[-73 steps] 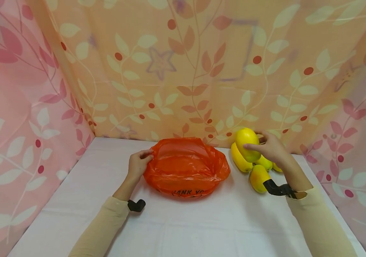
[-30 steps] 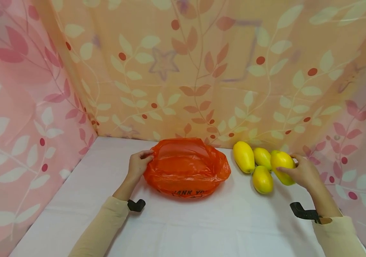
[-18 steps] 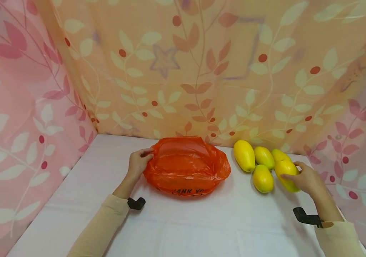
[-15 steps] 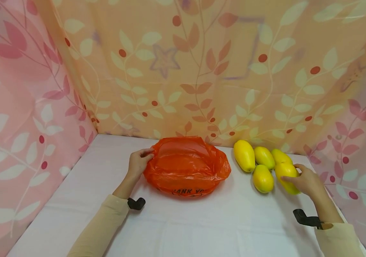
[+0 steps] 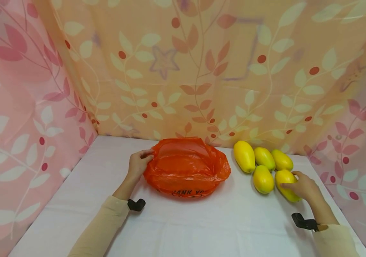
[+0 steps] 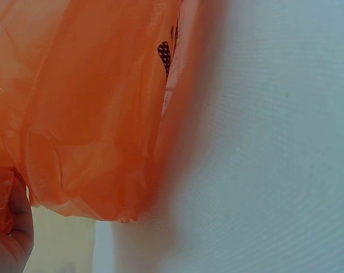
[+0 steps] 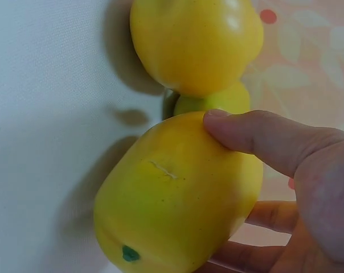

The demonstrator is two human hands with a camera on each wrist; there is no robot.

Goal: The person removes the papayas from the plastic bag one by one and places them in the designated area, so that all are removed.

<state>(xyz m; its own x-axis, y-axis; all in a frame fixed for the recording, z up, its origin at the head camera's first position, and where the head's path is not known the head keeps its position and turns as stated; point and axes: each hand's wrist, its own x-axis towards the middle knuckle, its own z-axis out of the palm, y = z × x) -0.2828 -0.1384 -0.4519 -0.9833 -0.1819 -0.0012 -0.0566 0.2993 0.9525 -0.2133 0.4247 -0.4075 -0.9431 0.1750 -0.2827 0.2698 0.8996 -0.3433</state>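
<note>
At the middle of the white table stands a red plastic bag with black lettering low on its front, its mouth spread wide. My left hand pinches the bag's left edge; in the left wrist view the bag's orange-red film hides part of the fingers. On the right, my right hand holds a yellow-green mango, thumb on the near side and fingers round the far side. The right wrist view shows this mango with a green stem spot and a pale scratch.
Several more yellow fruits lie close by: a longer one at the left, two along the back, and one in front. White cloth covers the table. Patterned curtains enclose its back and sides.
My right hand has carried the mango from above the other fruits to the right, then down toward me, exposing the back-right fruit. My left hand keeps its hold on the bag.
</note>
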